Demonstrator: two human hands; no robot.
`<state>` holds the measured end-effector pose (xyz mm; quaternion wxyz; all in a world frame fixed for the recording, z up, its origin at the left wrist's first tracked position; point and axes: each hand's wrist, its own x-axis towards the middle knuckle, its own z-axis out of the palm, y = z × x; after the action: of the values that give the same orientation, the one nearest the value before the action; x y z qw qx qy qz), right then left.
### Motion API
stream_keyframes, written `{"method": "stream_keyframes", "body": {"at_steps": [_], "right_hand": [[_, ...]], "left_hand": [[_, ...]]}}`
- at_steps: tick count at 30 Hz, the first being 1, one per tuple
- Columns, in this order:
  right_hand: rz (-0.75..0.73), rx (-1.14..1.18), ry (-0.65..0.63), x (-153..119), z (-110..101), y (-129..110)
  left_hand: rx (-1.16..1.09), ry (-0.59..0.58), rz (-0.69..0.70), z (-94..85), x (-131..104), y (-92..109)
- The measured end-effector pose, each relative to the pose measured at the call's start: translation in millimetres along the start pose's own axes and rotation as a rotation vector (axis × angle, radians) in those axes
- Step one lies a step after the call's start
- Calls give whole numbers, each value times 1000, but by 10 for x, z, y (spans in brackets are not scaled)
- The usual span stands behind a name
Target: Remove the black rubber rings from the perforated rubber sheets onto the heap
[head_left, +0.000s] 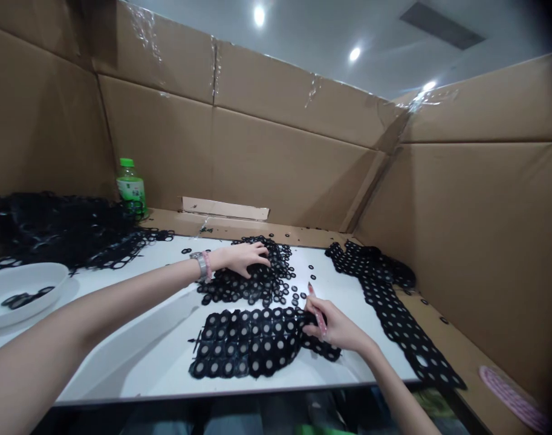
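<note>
My left hand [248, 256] reaches over a heap of small black rings [257, 281] with its fingers spread, touching or just above the top; it is open. My right hand [334, 326] is closed around a pink patterned pencil [318, 314] whose dark point tilts up and away. Beneath its fingers lies the bunched right end of a black rubber-like sheet [243, 342] with rows of round pale spots. Whether the fingers also pinch the sheet cannot be made out. Several loose rings [298, 296] lie between the heap and the pencil.
A white bowl [53, 275] with a few black pieces stands at left, before a tangled black web of offcuts [62, 229] and a green-capped bottle [131, 187]. A long spotted black sheet [389, 308] hangs over the right table edge. Cardboard walls [276, 139] enclose the white table [153, 368].
</note>
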<state>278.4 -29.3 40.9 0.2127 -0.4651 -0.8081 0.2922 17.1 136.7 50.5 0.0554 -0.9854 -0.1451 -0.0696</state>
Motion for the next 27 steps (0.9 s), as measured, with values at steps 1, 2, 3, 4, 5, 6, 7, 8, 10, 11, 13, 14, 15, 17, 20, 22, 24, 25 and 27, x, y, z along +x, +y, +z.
{"method": "stream_keyframes", "body": {"at_steps": [1,2,3,4,5,6,7,8,10,11,13,14,15,17,20,22,24,25,27], "right_hand": [[0,8,-3,0,-7,5],[-4,13,4,1,-12,11],[-6,15,12,3,-12,18],[-6,17,16,6,-11,23],[-2,18,17,8,-8,28],[2,19,11,11,-4,32],[7,23,5,14,0,35],[11,31,-2,16,3,39],[14,53,-13,21,7,43],[14,62,-15,22,7,45],[14,69,-7,23,4,45],[16,65,-1,23,1,44],[17,59,4,24,-3,42],[17,46,7,27,-13,38],[30,31,-13,46,-28,29],[46,3,-19,61,-42,10],[50,-69,-2,56,-62,-44],[42,-114,10,40,-75,-89],[10,-194,12,-31,-99,-222]], "left_hand": [[-2,2,6,-16,-7,-6],[-1,5,4,-30,-13,-10],[1,9,-3,-41,-15,-15],[3,13,-11,-49,-10,-21],[4,17,-22,-56,3,-31],[4,23,-36,-62,25,-45],[4,29,-52,-67,56,-66],[2,36,-68,-73,97,-93],[-7,48,-96,-82,196,-163],[-14,52,-107,-84,250,-202],[-32,53,-121,-83,352,-277],[-43,47,-121,-79,396,-310],[-56,36,-116,-74,431,-340],[-83,9,-99,-65,478,-389],[-117,-26,-78,-67,501,-450],[-133,-28,-74,-92,498,-475],[-142,-6,-84,-146,470,-456],[-146,19,-90,-185,440,-417],[-171,119,-77,-276,332,-261]]}}
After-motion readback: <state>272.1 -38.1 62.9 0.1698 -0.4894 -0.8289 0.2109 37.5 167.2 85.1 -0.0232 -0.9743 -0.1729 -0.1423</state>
